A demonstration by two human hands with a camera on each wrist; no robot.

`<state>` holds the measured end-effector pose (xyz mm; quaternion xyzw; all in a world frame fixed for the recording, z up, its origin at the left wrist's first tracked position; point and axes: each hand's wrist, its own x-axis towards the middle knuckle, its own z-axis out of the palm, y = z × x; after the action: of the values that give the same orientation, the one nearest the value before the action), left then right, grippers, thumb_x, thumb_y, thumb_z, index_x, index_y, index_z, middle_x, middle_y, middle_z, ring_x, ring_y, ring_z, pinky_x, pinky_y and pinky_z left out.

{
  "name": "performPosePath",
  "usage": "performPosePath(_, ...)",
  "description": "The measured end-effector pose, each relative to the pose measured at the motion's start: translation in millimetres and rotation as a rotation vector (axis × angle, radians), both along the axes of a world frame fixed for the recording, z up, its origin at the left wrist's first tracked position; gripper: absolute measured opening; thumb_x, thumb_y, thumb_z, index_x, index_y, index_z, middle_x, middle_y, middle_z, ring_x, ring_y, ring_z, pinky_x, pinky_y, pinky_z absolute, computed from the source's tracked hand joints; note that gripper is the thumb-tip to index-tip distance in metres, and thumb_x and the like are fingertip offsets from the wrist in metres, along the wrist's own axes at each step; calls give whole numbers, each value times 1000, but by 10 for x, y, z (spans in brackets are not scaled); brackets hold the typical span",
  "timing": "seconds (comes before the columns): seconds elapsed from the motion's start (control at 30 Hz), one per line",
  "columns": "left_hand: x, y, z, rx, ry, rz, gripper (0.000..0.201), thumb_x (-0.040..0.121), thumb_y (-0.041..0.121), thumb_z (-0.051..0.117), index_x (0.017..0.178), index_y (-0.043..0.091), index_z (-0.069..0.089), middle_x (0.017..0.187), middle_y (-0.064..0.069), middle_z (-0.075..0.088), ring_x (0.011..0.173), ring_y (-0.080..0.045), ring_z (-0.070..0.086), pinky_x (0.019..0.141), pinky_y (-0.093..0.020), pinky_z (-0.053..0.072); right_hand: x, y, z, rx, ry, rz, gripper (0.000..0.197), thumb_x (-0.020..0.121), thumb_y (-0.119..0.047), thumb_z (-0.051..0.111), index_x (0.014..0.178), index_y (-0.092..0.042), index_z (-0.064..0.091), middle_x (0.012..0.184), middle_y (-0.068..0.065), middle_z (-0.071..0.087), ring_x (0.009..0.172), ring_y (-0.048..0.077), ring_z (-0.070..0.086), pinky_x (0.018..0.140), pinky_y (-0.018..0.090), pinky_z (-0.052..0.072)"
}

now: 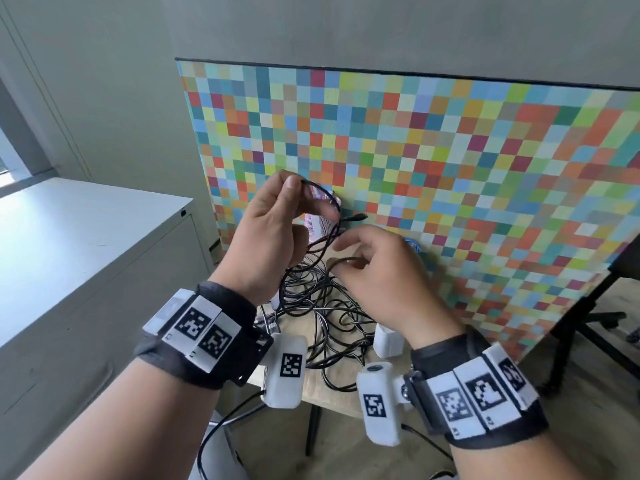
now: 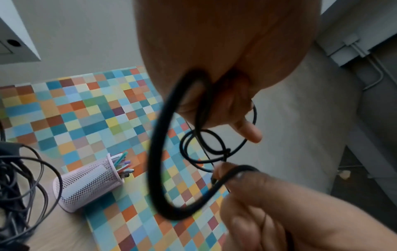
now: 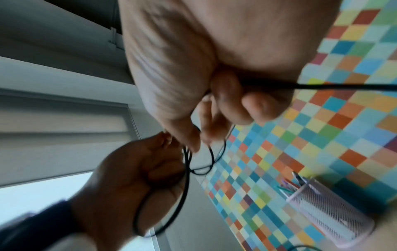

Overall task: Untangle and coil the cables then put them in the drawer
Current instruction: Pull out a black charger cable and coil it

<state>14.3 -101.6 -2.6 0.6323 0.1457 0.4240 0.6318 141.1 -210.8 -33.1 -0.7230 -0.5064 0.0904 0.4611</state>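
Left hand (image 1: 268,233) raised above the desk, thumb and fingers pinching loops of a thin black cable (image 1: 327,230); loops hang down from the grip toward the pile. In the left wrist view the same cable (image 2: 159,152) curves in a big loop out of the closed palm of that hand (image 2: 225,59), with smaller loops beyond it

Right hand (image 1: 384,275) just right of the left, slightly lower, fingers curled and nipping a strand of the same cable. Right wrist view shows that hand (image 3: 214,68) with fingers clenched on the cable (image 3: 343,87), which runs off taut to the right edge of the picture. Both hands close together, nearly touching at the fingertips

A plug end (image 1: 356,217) of the cable sticks out between the two hands, pointing right

Rest of the cables: tangled black pile (image 1: 322,317) lying on the light wooden desk (image 1: 332,396), under and in front of the hands, not coiled. A white charger block (image 1: 388,341) sits at the right side of the pile, partly hidden by the right wrist

Pink mesh pen cup (image 2: 86,185) with coloured pens stands on the desk behind the pile, against the multicoloured checkered panel (image 1: 450,168) backing the desk

White metal cabinet (image 1: 86,254) with a lock stands left of the desk; its drawer fronts look closed

Black wrist straps with white marker tags (image 1: 204,327) on both wrists
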Motion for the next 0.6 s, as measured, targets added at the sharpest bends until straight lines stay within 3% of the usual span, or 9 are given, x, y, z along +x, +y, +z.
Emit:
performPosePath(0.07, -20, -26, 23, -32, -28, -11, 32, 114, 31, 32, 89, 20, 49, 93, -13, 72, 39, -15, 21, 39, -20, 19, -62, 27, -7, 89, 50, -9, 15, 82, -18, 68, 90, -28, 60, 67, -3, 65, 61, 10, 55, 60, 29, 43)
performPosePath(0.13, -34, -36, 21, -37, -39, -20, 31, 113, 32, 33, 89, 20, 48, 99, -15, 72, 39, -14, 23, 38, -19, 21, -109, 40, 13, 161, 231, 25, 13, 78, -22, 59, 90, -26, 57, 76, 2, 71, 62, 12, 59, 58, 26, 46)
performPosePath(0.2, -40, -44, 7, -43, -41, -22, 30, 113, 32, 33, 90, 20, 46, 104, -14, 73, 39, -14, 22, 38, -17, 21, -136, 39, 51, 234, 456, 84, 17, 76, -23, 54, 92, -21, 58, 87, 12, 74, 50, 6, 56, 47, 12, 39)
performPosePath(0.27, -45, -73, -1, -49, -42, -32, 30, 113, 33, 32, 90, 19, 45, 111, -14, 74, 39, -14, 23, 38, -17, 22, -147, 47, 81, 280, 557, 108, 16, 79, -25, 54, 91, -16, 60, 89, 18, 73, 43, 2, 51, 42, 8, 33)
performPosePath(0.33, -44, -114, 6, -72, -58, -66, 29, 113, 32, 32, 91, 18, 43, 120, -18, 72, 39, -14, 25, 37, -16, 29, -165, 84, 62, 274, 500, 98, 23, 84, -38, 60, 84, -16, 63, 76, 5, 70, 44, 3, 49, 45, 12, 34)
performPosePath(0.4, -40, -150, 19, -102, -74, -100, 27, 113, 30, 32, 92, 16, 42, 128, -20, 68, 38, -14, 30, 38, -16, 35, -201, 139, 26, 255, 408, 85, 36, 88, -50, 65, 76, -16, 67, 64, -9, 66, 53, 7, 57, 53, 27, 46)
performPosePath(0.47, -47, -152, 10, -100, -70, -107, 26, 113, 30, 33, 92, 16, 42, 133, -14, 67, 37, -17, 40, 38, -16, 32, -211, 180, -5, 269, 352, 52, 31, 93, -40, 70, 74, -15, 73, 69, -2, 74, 72, 23, 71, 74, 45, 57)
performPosePath(0.53, -65, -123, -5, -100, -48, -80, 25, 112, 32, 34, 93, 18, 43, 137, 0, 67, 41, -22, 54, 38, -17, 22, -175, 168, -20, 330, 327, 4, 21, 94, -25, 72, 76, -16, 77, 73, 2, 76, 79, 24, 72, 80, 41, 59)
performPosePath(0.6, -80, -73, -13, -129, -40, -12, 24, 112, 35, 36, 95, 21, 45, 138, 15, 65, 56, -26, 68, 39, -21, 13, -124, 124, -35, 413, 349, -41, 18, 95, -17, 72, 77, -15, 76, 70, -4, 74, 70, 14, 69, 70, 29, 56)
